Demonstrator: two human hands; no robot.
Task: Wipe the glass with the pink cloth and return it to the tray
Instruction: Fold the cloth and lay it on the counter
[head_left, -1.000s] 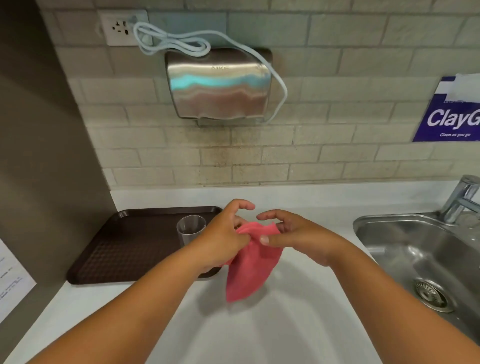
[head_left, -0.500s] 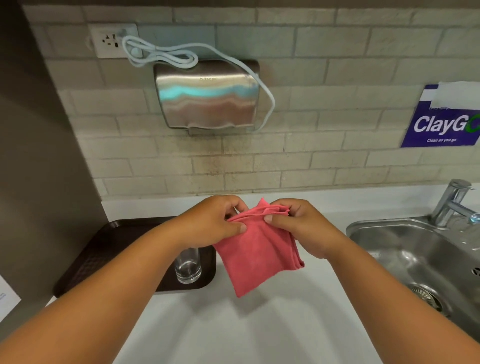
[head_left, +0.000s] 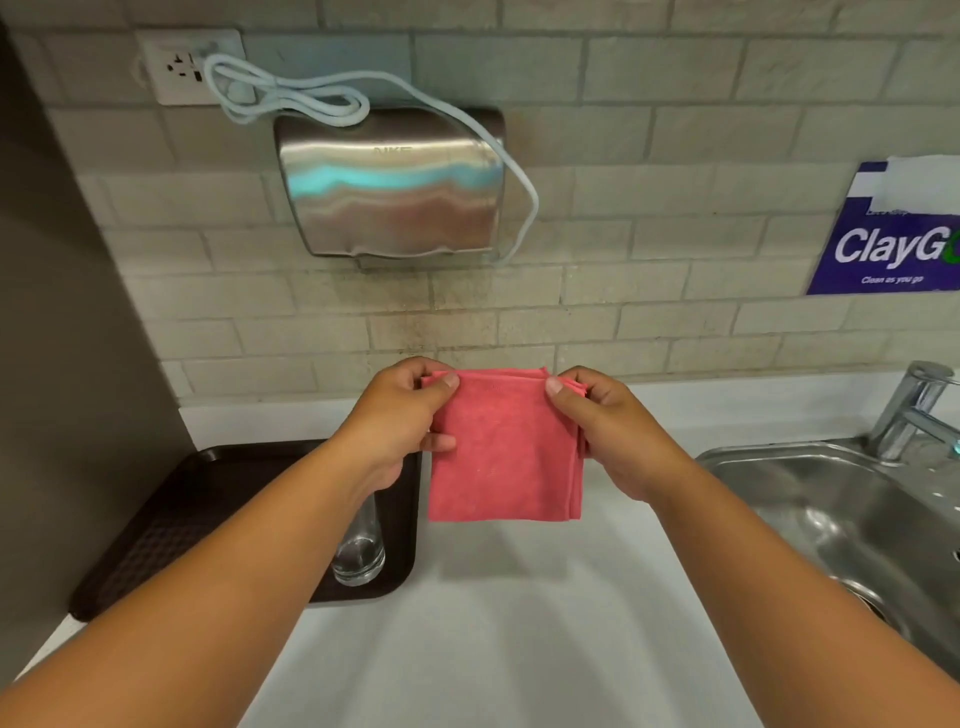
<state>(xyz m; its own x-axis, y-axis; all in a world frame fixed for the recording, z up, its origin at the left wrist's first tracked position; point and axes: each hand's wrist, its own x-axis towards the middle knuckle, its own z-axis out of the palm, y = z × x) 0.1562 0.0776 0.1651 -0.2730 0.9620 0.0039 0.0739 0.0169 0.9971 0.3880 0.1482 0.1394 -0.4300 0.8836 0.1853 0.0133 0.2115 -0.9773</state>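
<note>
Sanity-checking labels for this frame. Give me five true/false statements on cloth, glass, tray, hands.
1. Both hands hold the pink cloth by its top corners. True: left hand, right hand.
2. The glass stands on the tray. True.
3. The cloth lies crumpled in the sink. False: it hangs folded in the air, over the counter.
4. The left hand grips the glass. False: it holds only the cloth.
5. The tray sits right of the sink. False: the sink is on the right, the tray on the left.

Light: you get bright, even light from overhead.
Shadows: soft ones on the counter at 6 o'clock.
Glare: teal sheen on the dryer.
Edges: wide-angle bending.
</note>
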